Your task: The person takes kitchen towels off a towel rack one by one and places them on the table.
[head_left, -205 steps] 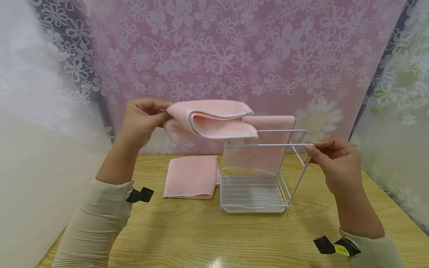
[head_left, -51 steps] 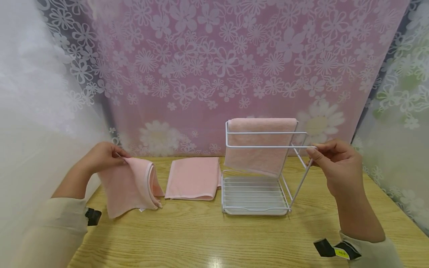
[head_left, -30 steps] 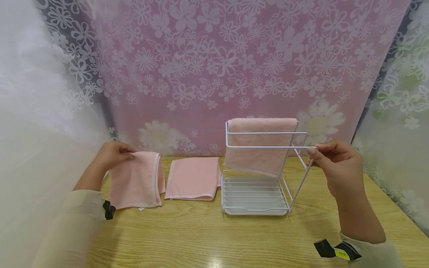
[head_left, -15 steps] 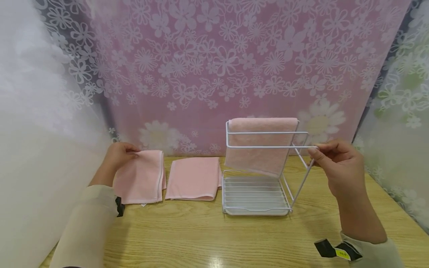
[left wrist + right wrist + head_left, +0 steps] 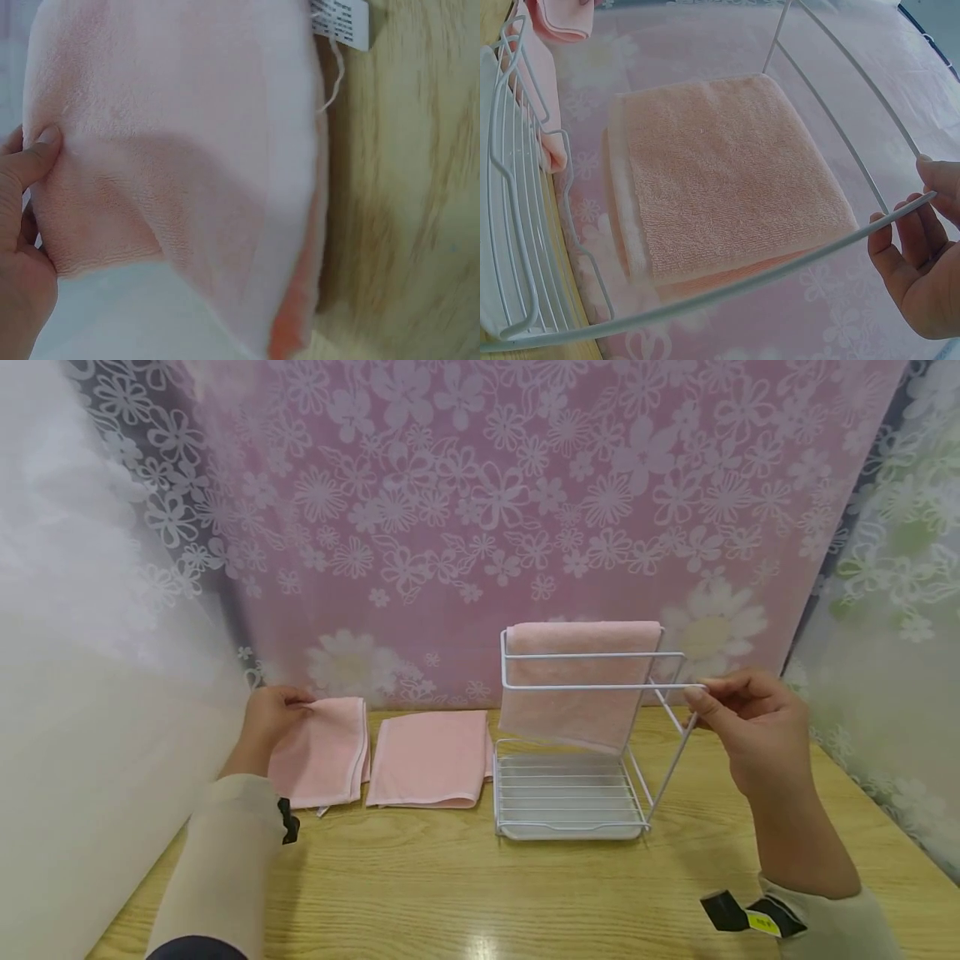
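At the back left of the table, my left hand (image 5: 272, 722) pinches the upper left part of a folded pink towel (image 5: 326, 756). In the left wrist view, the thumb (image 5: 41, 154) presses on the terry cloth, and a white label (image 5: 349, 22) sticks out from its edge. My right hand (image 5: 767, 731) grips the upper front right corner of a white wire rack (image 5: 600, 687) between thumb and fingers. Over the rack's rear top bar hangs another pink towel (image 5: 585, 714). A third folded pink towel (image 5: 429, 760) lies flat between the rack and the left towel.
A white drip tray (image 5: 573, 836) sits under the rack's lower wire shelf (image 5: 562, 777). A flowered curtain (image 5: 450, 527) stands right behind the wooden table (image 5: 420, 885). Pale sheets (image 5: 90, 693) close off both sides.
My left hand has brought the towel from above the rack down to the table's left. It then shifted right and back, ending beside the middle towel. My right hand keeps its grip on the rack.
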The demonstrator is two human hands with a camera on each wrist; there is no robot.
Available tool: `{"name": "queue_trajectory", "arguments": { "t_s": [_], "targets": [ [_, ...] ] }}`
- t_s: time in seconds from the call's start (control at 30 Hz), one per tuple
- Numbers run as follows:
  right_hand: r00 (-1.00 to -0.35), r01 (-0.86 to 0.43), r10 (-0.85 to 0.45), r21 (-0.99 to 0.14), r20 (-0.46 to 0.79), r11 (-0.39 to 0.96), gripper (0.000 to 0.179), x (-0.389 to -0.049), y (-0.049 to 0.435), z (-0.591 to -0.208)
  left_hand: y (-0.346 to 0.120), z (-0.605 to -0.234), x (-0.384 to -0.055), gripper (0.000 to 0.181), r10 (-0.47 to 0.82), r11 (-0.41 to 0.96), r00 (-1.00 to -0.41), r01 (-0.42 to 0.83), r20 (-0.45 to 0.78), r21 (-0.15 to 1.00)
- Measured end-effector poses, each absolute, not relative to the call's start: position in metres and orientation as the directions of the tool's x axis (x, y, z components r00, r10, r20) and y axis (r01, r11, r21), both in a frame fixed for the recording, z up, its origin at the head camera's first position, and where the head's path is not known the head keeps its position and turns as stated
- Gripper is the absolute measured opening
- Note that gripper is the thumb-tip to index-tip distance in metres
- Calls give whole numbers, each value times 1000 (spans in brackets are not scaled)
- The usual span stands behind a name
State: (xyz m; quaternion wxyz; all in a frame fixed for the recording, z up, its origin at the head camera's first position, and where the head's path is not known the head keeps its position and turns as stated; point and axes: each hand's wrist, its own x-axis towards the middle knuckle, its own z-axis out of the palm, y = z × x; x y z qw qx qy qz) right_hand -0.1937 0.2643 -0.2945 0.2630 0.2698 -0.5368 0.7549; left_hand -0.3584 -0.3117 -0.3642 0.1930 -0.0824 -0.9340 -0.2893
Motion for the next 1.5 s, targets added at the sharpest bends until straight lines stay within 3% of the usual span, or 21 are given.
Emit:
{"name": "queue_trajectory", "arguments": {
  "t_s": [0.47, 0.73, 1.07, 1.5],
  "targets": [
    [-732, -674, 120, -686, 671, -276, 10, -194, 264, -293, -301, -370, -359, 24, 19, 793, -963, 177, 267, 582],
    [-734, -672, 126, -687, 667, -278, 11, -194, 265, -294, -301, -368, -359, 32, 21, 772, -961, 191, 275, 606],
    [-736, -671, 125, -692, 666, -264, 9, -193, 266, -294, -295, -367, -350, 44, 54, 616, -981, 178, 184, 767],
    [-736, -671, 118, -694, 667, -261, 11, -193, 266, -293, -287, -376, -331, 48, 68, 584, -975, 210, 211, 784]
  ]
}}
